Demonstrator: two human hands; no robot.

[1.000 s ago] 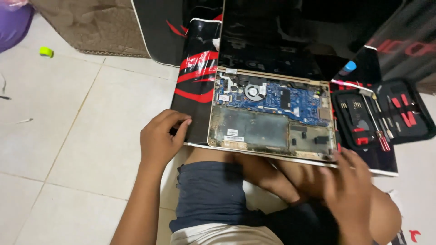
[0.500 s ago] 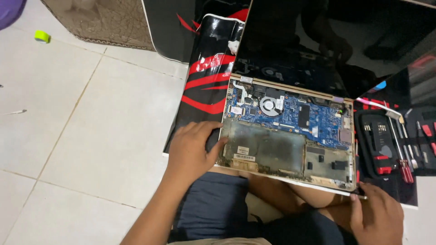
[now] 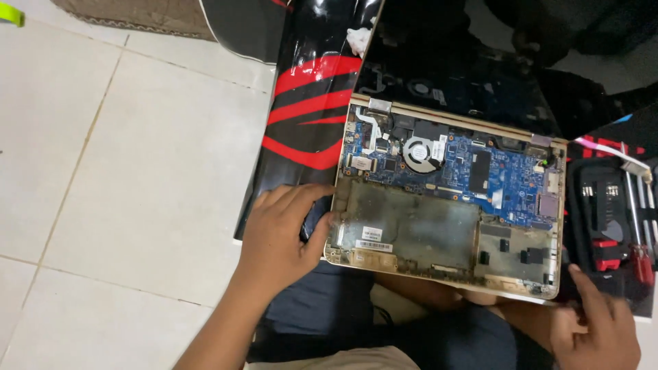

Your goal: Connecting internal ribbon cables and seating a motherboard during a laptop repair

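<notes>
An opened laptop (image 3: 445, 219) with its bottom cover off is seen lying on a black and red mat (image 3: 308, 109), just above the person's knees. The laptop is used here as the landmark. Its near left corner is touched by the left hand (image 3: 277, 236), with the thumb pressed on the gold edge and the fingers spread flat on the mat beside it; nothing is held in this hand. The right hand (image 3: 596, 329) is found by the laptop's near right corner, fingers loosely open and a little blurred, so it cannot be told for sure if something small is pinched there. Inside the laptop, a blue circuit board (image 3: 480, 171) is laid along the far half, and a round grey fan (image 3: 421, 152) is set in it, left of the middle. A dusty empty tray (image 3: 411, 229) is seen in the near half. To the right of the laptop, a black tool case (image 3: 606, 212) with red-handled screwdrivers (image 3: 643, 264) is laid open. To the left of the laptop, past the mat, pale floor tiles (image 3: 123, 171) are seen.
</notes>
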